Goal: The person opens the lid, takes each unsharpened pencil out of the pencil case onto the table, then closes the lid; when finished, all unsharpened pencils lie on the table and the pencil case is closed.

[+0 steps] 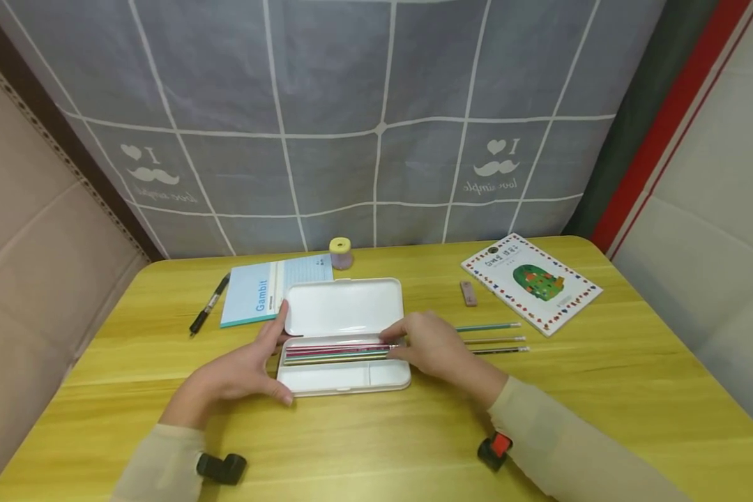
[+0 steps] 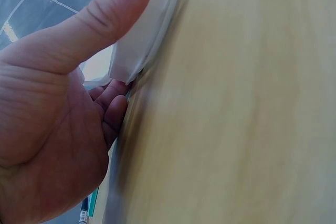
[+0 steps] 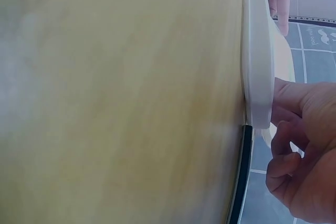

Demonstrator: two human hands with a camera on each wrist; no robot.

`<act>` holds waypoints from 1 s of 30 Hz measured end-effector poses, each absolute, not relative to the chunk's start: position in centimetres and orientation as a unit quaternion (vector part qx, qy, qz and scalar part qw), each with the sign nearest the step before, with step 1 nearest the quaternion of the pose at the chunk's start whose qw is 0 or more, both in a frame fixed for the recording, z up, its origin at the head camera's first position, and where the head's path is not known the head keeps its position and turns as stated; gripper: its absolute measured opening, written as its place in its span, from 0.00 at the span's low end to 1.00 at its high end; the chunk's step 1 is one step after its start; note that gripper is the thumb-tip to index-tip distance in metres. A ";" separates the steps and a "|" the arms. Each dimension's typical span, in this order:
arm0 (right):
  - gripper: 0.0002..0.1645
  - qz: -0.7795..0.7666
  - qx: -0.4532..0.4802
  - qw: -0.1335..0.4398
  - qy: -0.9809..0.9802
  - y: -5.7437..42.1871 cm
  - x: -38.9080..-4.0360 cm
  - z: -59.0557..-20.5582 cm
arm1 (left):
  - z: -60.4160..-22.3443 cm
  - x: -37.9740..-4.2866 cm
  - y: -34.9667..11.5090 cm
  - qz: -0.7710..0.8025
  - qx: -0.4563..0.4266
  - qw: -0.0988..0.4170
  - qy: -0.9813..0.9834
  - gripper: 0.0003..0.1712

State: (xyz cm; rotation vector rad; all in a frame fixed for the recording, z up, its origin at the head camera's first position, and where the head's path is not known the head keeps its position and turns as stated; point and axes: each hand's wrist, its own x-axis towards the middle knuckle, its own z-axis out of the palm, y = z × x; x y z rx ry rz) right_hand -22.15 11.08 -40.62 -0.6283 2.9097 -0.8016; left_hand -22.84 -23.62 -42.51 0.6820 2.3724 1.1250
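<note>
Left hand (image 1: 249, 367) spread, steadying box (image 1: 326, 379) | right hand (image 1: 436, 345) pinching pencils (image 1: 335, 354) at right end | I'd keep 'em flat tbh

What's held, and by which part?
Left hand holds the white case by its left end. Right hand is at the right ends of the pencils inside; whether it pinches any can't be told.
</note>
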 end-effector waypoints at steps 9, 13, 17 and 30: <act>0.11 -0.262 -0.203 0.015 0.943 10.6 -22.3 -40.9 | -42.4 -22.8 -23.8 0.408 0.245 0.215 0.853 0.90; 0.09 -0.267 -0.206 0.010 0.941 10.5 -22.2 -40.9 | -42.3 -22.8 -23.8 0.403 0.244 0.214 0.856 0.90; 0.07 -0.282 -0.203 0.009 0.938 10.4 -22.1 -40.9 | -42.1 -22.7 -23.8 0.400 0.241 0.213 0.858 0.89; 0.02 -0.330 -0.190 -0.013 0.925 10.9 -22.0 -41.3 | -42.3 -22.6 -23.4 0.411 0.245 0.217 0.851 0.89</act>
